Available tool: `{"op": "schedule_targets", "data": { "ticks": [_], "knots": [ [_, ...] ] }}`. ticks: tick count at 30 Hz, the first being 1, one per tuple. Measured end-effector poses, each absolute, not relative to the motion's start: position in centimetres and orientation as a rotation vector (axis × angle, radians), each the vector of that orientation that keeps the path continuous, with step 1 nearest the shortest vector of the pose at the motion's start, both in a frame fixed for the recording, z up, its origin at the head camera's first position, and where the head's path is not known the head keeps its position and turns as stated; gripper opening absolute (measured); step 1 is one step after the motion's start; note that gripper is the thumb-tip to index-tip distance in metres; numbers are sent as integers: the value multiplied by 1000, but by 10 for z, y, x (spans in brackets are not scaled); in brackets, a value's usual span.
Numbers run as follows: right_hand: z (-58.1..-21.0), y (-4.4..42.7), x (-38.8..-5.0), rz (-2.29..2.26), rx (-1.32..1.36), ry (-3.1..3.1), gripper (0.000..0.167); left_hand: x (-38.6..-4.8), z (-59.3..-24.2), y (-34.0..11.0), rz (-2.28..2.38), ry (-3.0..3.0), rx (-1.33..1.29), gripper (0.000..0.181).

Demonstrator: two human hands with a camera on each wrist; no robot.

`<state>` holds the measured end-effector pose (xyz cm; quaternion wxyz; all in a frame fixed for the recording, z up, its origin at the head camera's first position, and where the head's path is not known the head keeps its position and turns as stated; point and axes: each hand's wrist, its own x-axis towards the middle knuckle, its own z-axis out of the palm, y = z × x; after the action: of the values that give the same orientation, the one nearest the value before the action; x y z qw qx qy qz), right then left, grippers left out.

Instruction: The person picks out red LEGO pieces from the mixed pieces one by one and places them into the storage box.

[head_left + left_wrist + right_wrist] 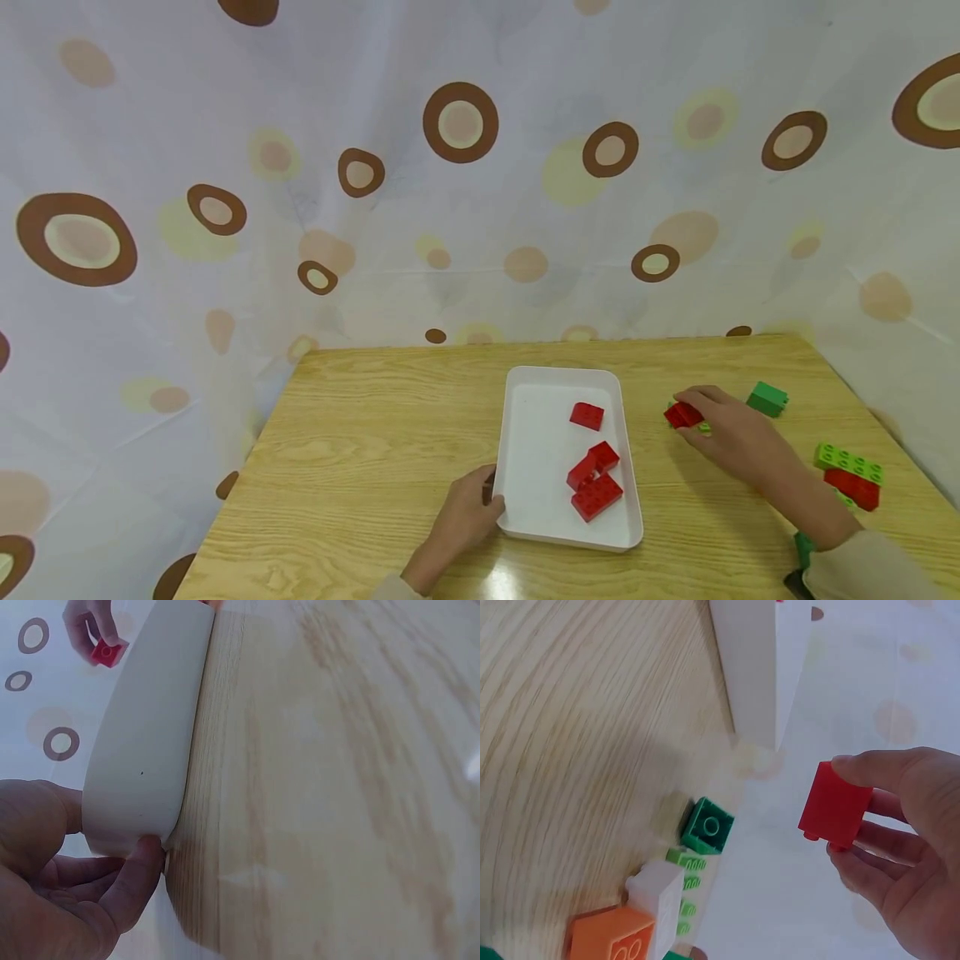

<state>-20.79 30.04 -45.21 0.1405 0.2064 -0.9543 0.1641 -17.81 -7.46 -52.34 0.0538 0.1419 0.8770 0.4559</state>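
Note:
A white tray (536, 508) lies on the wooden table, with several red bricks (597, 497) in its right half. My left hand (467, 510) grips the near left corner of the tray, its fingers and thumb on the wall in the left wrist view. Right of the tray, my right hand (731, 429) pinches a red toy brick (834, 804) between thumb and fingers, held up off the table. Below that hand are a dark green brick (709, 826), a light green brick (690, 881), a white brick (658, 900) and an orange brick (611, 935), partly hidden by the hand in the head view.
At the table's right side lie a green block (767, 400), a light green brick (849, 463) and another red brick (852, 489). My right forearm covers part of this group. A spotted curtain (525, 208) hangs behind and beside the table (360, 433).

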Motion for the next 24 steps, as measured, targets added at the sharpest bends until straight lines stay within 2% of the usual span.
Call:
{"op": "schedule_targets", "data": {
  "ticks": [24],
  "knots": [
    [-444,246,-198,511,766,-2754,48,-178,-524,-76,1361,2659,437,42]
  ]
}}
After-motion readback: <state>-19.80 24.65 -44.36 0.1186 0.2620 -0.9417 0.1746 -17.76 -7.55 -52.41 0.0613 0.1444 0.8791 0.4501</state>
